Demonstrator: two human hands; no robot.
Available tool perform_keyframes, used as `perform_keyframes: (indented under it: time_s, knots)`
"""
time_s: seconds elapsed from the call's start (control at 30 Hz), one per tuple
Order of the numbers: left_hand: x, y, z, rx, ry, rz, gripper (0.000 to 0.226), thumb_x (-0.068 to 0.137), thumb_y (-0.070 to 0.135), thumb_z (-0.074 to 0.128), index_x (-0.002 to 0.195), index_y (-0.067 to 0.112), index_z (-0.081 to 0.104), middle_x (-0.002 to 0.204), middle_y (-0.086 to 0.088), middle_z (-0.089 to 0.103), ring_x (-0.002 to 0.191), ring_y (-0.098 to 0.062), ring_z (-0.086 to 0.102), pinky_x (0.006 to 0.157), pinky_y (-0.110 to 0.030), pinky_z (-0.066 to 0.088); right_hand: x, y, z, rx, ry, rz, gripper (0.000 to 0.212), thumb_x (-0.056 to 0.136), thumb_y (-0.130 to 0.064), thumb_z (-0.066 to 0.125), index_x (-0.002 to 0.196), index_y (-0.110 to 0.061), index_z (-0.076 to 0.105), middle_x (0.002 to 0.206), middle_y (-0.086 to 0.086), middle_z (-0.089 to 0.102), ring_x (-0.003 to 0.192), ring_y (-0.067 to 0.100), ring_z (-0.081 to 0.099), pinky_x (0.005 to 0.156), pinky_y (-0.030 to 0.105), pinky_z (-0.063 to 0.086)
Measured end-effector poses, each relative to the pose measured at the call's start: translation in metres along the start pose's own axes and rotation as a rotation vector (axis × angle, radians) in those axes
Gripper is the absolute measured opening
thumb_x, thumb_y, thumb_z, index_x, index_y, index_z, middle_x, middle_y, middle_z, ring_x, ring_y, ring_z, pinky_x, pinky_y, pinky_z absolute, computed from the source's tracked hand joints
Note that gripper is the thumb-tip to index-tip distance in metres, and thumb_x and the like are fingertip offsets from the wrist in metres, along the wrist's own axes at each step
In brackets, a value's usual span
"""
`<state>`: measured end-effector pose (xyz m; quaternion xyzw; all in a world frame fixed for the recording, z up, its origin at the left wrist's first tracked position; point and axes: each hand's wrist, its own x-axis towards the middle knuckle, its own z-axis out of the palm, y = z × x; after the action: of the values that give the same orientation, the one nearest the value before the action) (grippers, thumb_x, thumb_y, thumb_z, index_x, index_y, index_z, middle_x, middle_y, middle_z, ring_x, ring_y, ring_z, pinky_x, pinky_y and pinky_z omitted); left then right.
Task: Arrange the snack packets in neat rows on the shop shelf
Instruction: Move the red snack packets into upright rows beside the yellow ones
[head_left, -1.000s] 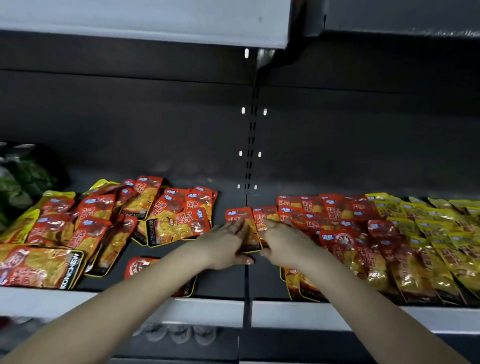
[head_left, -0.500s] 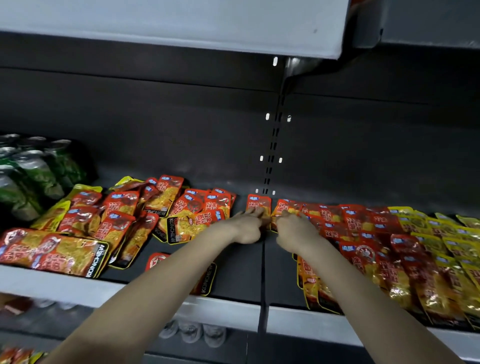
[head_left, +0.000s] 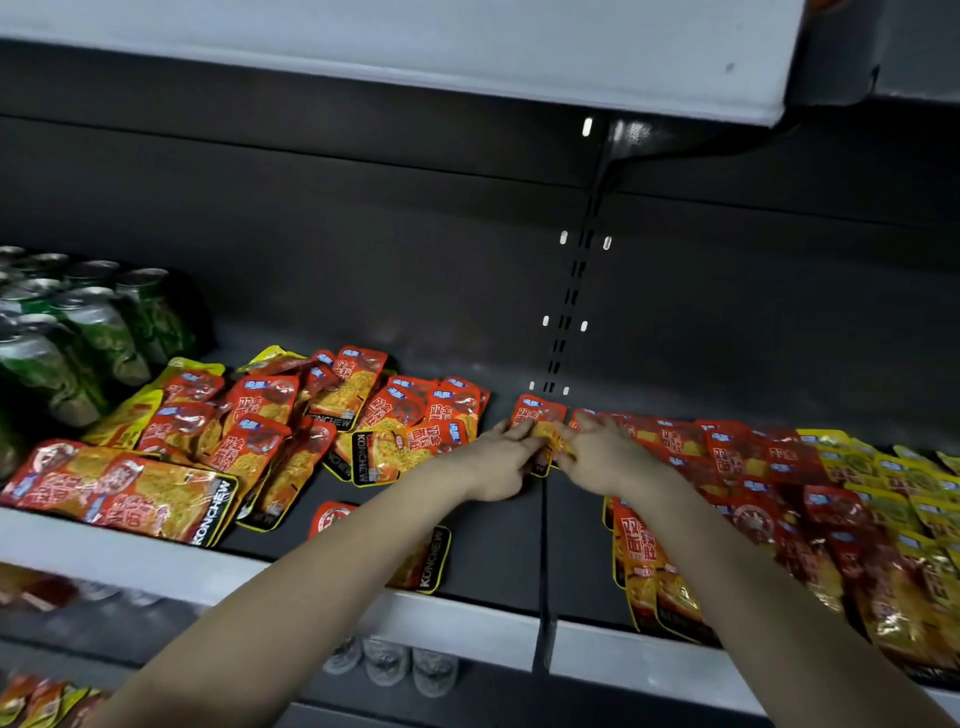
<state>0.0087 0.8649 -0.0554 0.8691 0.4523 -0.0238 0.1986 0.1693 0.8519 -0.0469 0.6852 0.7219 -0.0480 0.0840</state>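
A red and orange snack packet (head_left: 540, 415) lies at the back of the dark shelf (head_left: 498, 551), near the seam between two shelf boards. My left hand (head_left: 501, 457) grips its left edge and my right hand (head_left: 600, 457) grips its right edge. A loose heap of red packets (head_left: 291, 426) covers the left half of the shelf. Overlapping rows of red packets (head_left: 727, 467) and yellow packets (head_left: 883, 483) fill the right half. One red packet (head_left: 426, 561) lies alone near the front edge, partly under my left forearm.
Green drink cans (head_left: 78, 332) stand at the far left of the shelf. A grey shelf (head_left: 415, 47) overhangs above. The slotted upright (head_left: 571, 291) runs down the back wall. Bottle caps (head_left: 395, 660) show on the level below.
Both hands have pushed the packet from the middle of the shelf toward the back wall. The view has swung left, bringing the green cans into sight.
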Motion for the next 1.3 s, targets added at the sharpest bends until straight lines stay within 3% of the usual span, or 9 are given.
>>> perform_keyframes:
  time_s: [0.33, 0.5, 0.63, 0.7, 0.8, 0.87, 0.93, 1.1, 1.3]
  knots:
    - [-0.003, 0.005, -0.001, 0.142, 0.08, 0.047, 0.049, 0.1, 0.025, 0.035, 0.148, 0.031, 0.023, 0.159, -0.005, 0.006, 0.143, -0.034, 0.014, 0.116, -0.039, 0.017, -0.01, 0.021, -0.004, 0.063, -0.093, -0.112, 0.071, 0.096, -0.034, 0.038, 0.149, -0.027, -0.009, 0.159, 0.0, 0.006, 0.147, 0.017, 0.001, 0.117, 0.041, -0.01]
    - [-0.003, 0.004, -0.001, 0.088, 0.123, 0.049, 0.048, 0.098, 0.029, 0.042, 0.144, 0.032, 0.031, 0.158, -0.005, 0.014, 0.141, -0.033, 0.021, 0.116, -0.039, 0.021, -0.008, 0.021, -0.006, 0.135, 0.04, -0.124, 0.08, 0.092, -0.031, 0.044, 0.149, -0.02, -0.011, 0.154, 0.006, 0.025, 0.144, 0.016, 0.019, 0.118, 0.039, -0.012]
    - [-0.018, -0.014, -0.017, -0.013, 0.357, 0.058, 0.041, 0.095, 0.02, 0.048, 0.136, 0.022, 0.047, 0.15, -0.009, 0.033, 0.137, -0.026, 0.033, 0.112, -0.027, 0.024, 0.0, 0.002, -0.019, 0.216, 0.246, -0.187, 0.074, 0.09, -0.024, 0.043, 0.15, -0.022, 0.001, 0.148, 0.002, 0.035, 0.138, 0.023, 0.032, 0.119, 0.048, 0.001]
    - [-0.027, -0.03, -0.026, 0.016, 0.439, 0.026, 0.039, 0.093, 0.018, 0.051, 0.132, 0.022, 0.052, 0.145, -0.006, 0.04, 0.134, -0.024, 0.037, 0.111, -0.026, 0.026, 0.004, -0.017, -0.024, 0.245, 0.302, -0.259, 0.068, 0.09, -0.016, 0.043, 0.15, -0.02, 0.011, 0.148, 0.002, 0.035, 0.133, 0.019, 0.039, 0.119, 0.041, -0.002]
    - [-0.044, -0.055, -0.032, 0.059, 0.448, -0.072, 0.044, 0.089, 0.028, 0.057, 0.133, 0.023, 0.05, 0.144, -0.004, 0.042, 0.133, -0.024, 0.038, 0.11, -0.029, 0.029, 0.014, -0.05, -0.027, 0.265, 0.326, -0.368, 0.066, 0.088, -0.009, 0.042, 0.149, -0.019, 0.02, 0.149, 0.004, 0.033, 0.134, 0.02, 0.038, 0.118, 0.036, 0.0]
    - [-0.055, -0.072, -0.029, 0.082, 0.398, -0.171, 0.056, 0.084, 0.042, 0.061, 0.136, 0.025, 0.046, 0.144, -0.003, 0.041, 0.132, -0.025, 0.039, 0.109, -0.034, 0.033, 0.025, -0.069, -0.023, 0.291, 0.291, -0.391, 0.065, 0.089, -0.01, 0.044, 0.149, -0.018, 0.02, 0.151, 0.004, 0.03, 0.137, 0.023, 0.034, 0.117, 0.035, 0.013]
    - [-0.066, -0.085, -0.025, 0.143, 0.341, -0.228, 0.068, 0.079, 0.05, 0.064, 0.138, 0.026, 0.042, 0.144, -0.004, 0.041, 0.131, -0.028, 0.04, 0.108, -0.039, 0.035, 0.035, -0.083, -0.021, 0.323, 0.187, -0.339, 0.067, 0.091, -0.018, 0.05, 0.149, -0.018, 0.018, 0.152, 0.009, 0.028, 0.136, 0.026, 0.035, 0.111, 0.03, 0.028]
    - [-0.079, -0.092, -0.02, 0.194, 0.328, -0.256, 0.076, 0.077, 0.047, 0.068, 0.141, 0.02, 0.039, 0.135, -0.009, 0.05, 0.126, -0.027, 0.043, 0.107, -0.036, 0.034, 0.046, -0.108, -0.024, 0.45, 0.108, -0.245, 0.089, 0.078, -0.028, 0.074, 0.148, -0.014, 0.021, 0.142, 0.015, 0.031, 0.133, 0.026, 0.037, 0.107, 0.023, 0.028]
    - [-0.089, -0.095, -0.027, -0.046, 0.38, -0.426, 0.07, 0.075, 0.04, 0.074, 0.131, 0.006, 0.048, 0.124, -0.013, 0.056, 0.12, -0.028, 0.046, 0.099, -0.035, 0.042, 0.065, -0.115, -0.016, 0.928, 0.132, -0.044, 0.089, 0.069, -0.008, 0.079, 0.144, -0.015, 0.032, 0.129, 0.011, 0.057, 0.117, 0.025, 0.056, 0.103, 0.04, 0.044]
